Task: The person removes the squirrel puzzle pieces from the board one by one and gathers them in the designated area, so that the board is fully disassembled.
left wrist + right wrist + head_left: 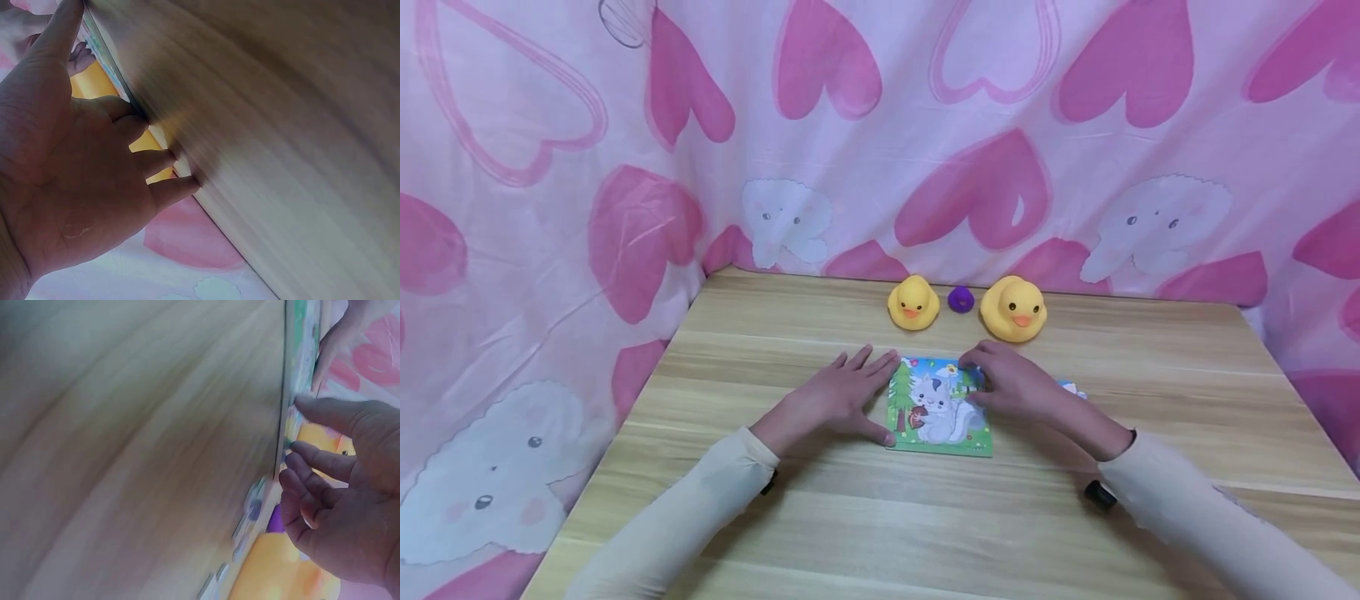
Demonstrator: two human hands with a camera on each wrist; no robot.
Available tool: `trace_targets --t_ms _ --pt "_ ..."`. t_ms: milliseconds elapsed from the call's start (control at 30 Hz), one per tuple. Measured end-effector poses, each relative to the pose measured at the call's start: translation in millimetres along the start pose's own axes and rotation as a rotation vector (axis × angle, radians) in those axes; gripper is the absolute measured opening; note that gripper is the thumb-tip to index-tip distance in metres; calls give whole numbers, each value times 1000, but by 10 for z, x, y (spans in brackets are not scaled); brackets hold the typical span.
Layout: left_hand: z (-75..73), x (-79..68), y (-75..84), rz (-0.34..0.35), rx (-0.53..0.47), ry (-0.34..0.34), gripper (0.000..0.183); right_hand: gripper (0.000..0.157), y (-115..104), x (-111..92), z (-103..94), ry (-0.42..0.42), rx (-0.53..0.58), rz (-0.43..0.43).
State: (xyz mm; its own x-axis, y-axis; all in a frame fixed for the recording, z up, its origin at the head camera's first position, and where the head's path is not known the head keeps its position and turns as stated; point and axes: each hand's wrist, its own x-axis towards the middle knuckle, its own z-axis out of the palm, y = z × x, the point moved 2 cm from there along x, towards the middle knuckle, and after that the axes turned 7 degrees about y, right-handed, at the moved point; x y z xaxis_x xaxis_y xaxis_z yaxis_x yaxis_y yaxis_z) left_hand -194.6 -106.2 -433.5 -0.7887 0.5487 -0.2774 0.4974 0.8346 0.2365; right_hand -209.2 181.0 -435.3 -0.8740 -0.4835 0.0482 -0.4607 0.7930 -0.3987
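A square picture board point(936, 421), showing a grey squirrel with a nut beside a green tree, lies flat on the wooden table. My left hand point(842, 396) has its fingers spread along the board's left side, with the thumb at the lower left corner and the index fingertip near the upper left one. On the opposite side my right hand point(1011, 383) touches the board's upper right part, thumb and index finger apart in the right wrist view. Beyond these fingers, loose flat pieces point(250, 506) lie on the table, partly hidden by the right forearm in the head view.
Behind the board stand a yellow rubber duck point(913, 304), a tiny purple duck point(961, 299) and a larger yellow duck point(1012, 310). A pink curtain point(850, 167) with hearts hangs along the table's back and sides. Bare wooden tabletop point(880, 525) stretches in front of the board.
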Motion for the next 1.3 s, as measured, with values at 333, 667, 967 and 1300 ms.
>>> trace_targets --t_ms 333,667,967,1300 --pt "20 21 11 17 15 1 127 39 0 53 7 -20 36 40" --pt "21 14 -5 5 12 -5 127 33 -21 67 57 -29 102 79" --pt "12 -5 -10 -1 8 -6 127 38 -98 76 44 -26 3 86" --pt "14 10 -13 6 14 2 127 36 -118 126 11 -60 41 130"
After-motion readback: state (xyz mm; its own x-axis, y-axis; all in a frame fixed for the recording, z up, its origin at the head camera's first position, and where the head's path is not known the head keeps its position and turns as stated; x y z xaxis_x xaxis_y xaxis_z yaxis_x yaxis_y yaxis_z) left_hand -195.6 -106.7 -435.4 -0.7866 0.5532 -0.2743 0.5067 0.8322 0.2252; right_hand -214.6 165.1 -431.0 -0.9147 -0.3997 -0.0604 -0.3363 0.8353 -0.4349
